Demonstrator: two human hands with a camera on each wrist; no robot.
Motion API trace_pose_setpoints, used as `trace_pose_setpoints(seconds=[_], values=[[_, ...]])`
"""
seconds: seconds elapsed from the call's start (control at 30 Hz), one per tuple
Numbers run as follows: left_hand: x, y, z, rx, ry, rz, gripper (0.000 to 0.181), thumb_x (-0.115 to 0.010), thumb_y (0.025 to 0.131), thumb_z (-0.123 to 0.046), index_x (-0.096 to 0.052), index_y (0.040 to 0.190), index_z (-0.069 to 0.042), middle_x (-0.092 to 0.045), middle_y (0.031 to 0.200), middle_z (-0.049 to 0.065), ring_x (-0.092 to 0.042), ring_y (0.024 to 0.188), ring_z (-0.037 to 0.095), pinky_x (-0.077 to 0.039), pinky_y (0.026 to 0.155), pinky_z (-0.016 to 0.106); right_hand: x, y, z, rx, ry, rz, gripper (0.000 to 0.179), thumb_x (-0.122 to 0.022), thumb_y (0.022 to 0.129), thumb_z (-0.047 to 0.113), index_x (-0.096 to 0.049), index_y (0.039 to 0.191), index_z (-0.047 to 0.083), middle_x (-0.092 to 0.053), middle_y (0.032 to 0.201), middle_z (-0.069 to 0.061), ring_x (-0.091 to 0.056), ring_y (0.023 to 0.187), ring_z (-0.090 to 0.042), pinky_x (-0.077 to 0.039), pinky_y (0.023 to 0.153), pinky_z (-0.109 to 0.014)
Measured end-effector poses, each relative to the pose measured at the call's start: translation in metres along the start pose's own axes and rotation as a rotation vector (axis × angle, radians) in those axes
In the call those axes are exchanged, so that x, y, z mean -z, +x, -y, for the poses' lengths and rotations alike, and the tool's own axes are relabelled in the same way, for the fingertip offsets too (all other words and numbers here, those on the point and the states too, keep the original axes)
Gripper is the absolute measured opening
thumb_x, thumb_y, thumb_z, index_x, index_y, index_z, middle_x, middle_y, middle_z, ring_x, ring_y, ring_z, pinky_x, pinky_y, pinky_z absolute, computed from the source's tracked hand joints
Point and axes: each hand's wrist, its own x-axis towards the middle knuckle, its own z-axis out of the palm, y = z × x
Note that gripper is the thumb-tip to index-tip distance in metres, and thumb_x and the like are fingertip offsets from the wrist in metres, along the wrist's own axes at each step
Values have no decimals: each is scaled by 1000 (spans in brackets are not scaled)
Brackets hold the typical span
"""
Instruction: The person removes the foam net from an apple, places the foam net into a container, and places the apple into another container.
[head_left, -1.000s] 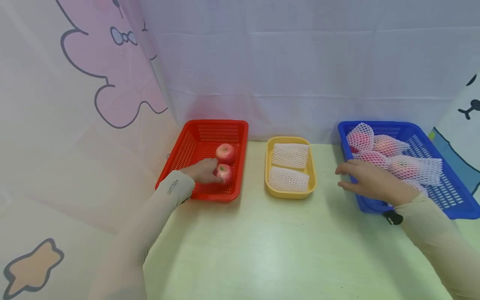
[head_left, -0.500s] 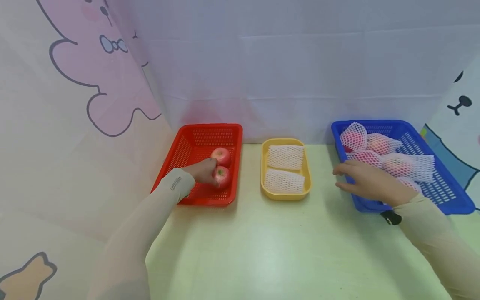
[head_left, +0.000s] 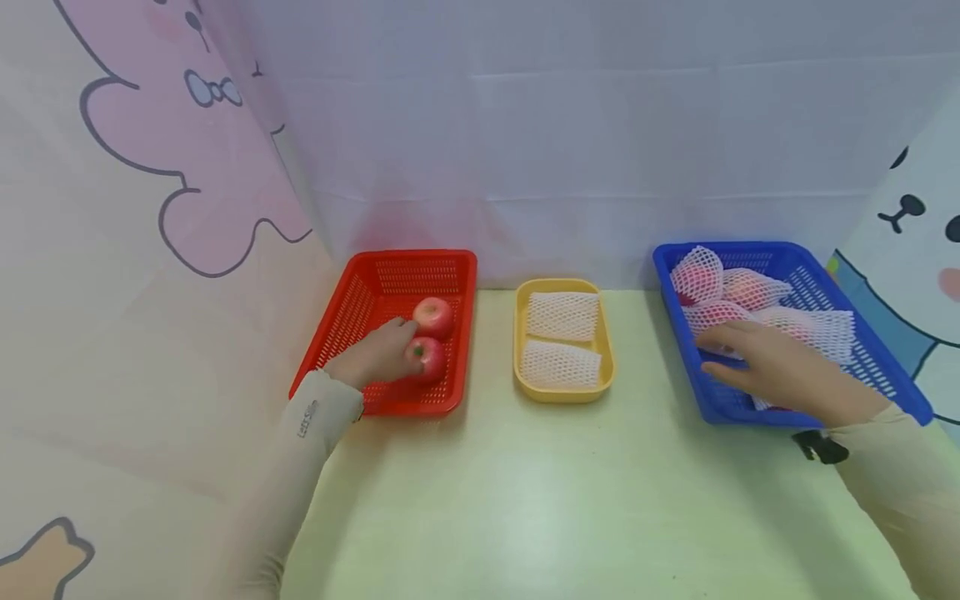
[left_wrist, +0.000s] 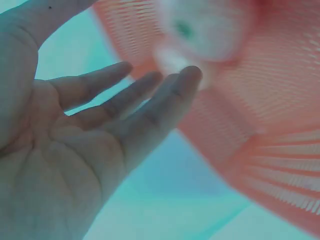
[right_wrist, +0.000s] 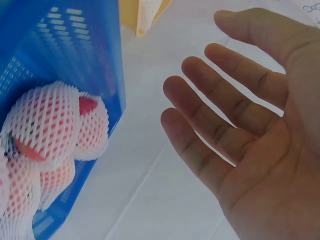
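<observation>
In the head view my left hand (head_left: 378,354) is over the left side of the red basket (head_left: 345,317), its fingers right at the nearer of two red apples (head_left: 427,360). The other apple (head_left: 432,317) lies just behind it. From the left wrist, the same hand (left_wrist: 95,125) shows spread fingers and a bare palm, with the apples blurred beyond. My right hand (head_left: 787,371), loosely bent and holding nothing, hovers over the near-left part of the blue basket (head_left: 885,379). Several apples in white foam nets (right_wrist: 47,122) lie in that basket, some partly hidden by the hand.
A small yellow tray (head_left: 519,333) stands between the baskets with two white foam nets (head_left: 562,317) lying flat in it. The pale green table (head_left: 525,492) extends in front. Printed cloth (head_left: 585,142) hangs behind and at both sides.
My left hand has drawn slightly left off the nearer apple. My right hand has shifted right, further over the blue basket. The head view has swung a little to the right.
</observation>
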Motion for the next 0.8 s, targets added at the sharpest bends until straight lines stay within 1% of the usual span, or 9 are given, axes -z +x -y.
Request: trace_pose_setpoints(seconds=[0.1,0.17,0.3,0.33,0.37,0.43,0.57,0.7,0.8], values=[[-6,-21,-12,-49,31,-72,72,-74,91,-34,-41,149,-8,-47,140,15,-50,117,31,-52,92,52,5,-5,-13,6,-36,-19,34,-74,91,14,-67,120,0,-68,113,-14,-64,104,-35,-53,86,-55],[-12,-36,-20,-118,58,-130,74,-75,90,-34,-41,148,-5,-48,139,16,-52,117,31,-52,92,50,9,-7,-23,-2,-57,-23,32,-75,90,13,-67,118,-1,-68,109,-13,-65,100,-34,-54,83,-54],[-31,-62,-35,-278,97,-261,70,-81,85,-29,-48,141,-3,-55,131,14,-55,114,30,-54,91,44,19,-8,-50,-90,-65,23,34,-73,91,15,-63,118,-4,-66,106,-17,-63,97,-37,-54,80,-56],[-35,-67,-38,-309,100,-288,68,-82,85,-28,-50,140,-2,-56,130,14,-55,114,30,-53,93,44,21,-7,-57,-116,-65,34,35,-72,92,15,-62,118,-5,-65,107,-19,-63,98,-39,-54,80,-57],[-39,-71,-41,-323,103,-308,68,-82,85,-28,-51,139,-3,-56,130,12,-55,114,28,-53,93,43,22,-6,-65,-143,-68,46,36,-72,92,14,-61,119,-6,-64,108,-21,-62,99,-42,-53,80,-59],[-45,-76,-46,-339,102,-326,67,-81,85,-29,-52,140,-3,-56,132,11,-54,118,28,-52,95,42,24,-5,-81,-173,-86,45,37,-73,90,12,-60,119,-8,-63,108,-24,-60,99,-45,-52,80,-61],[-54,-83,-55,-330,94,-326,67,-81,85,-31,-52,141,-7,-55,133,7,-50,121,23,-53,94,38,24,0,-110,-209,-99,54,41,-74,88,10,-57,120,-12,-60,111,-30,-57,103,-49,-48,84,-65],[-62,-83,-64,-342,95,-312,68,-81,85,-34,-52,142,-9,-53,135,6,-49,123,22,-51,96,37,22,8,-134,-257,-83,96,46,-73,90,13,-54,122,-14,-56,116,-37,-52,108,-55,-44,87,-69],[-68,-81,-72,-374,81,-304,67,-80,86,-33,-52,141,-9,-54,135,7,-50,123,23,-49,98,38,17,13,-148,-309,-64,146,53,-73,91,20,-52,124,-15,-52,120,-41,-49,110,-59,-41,88,-72]])
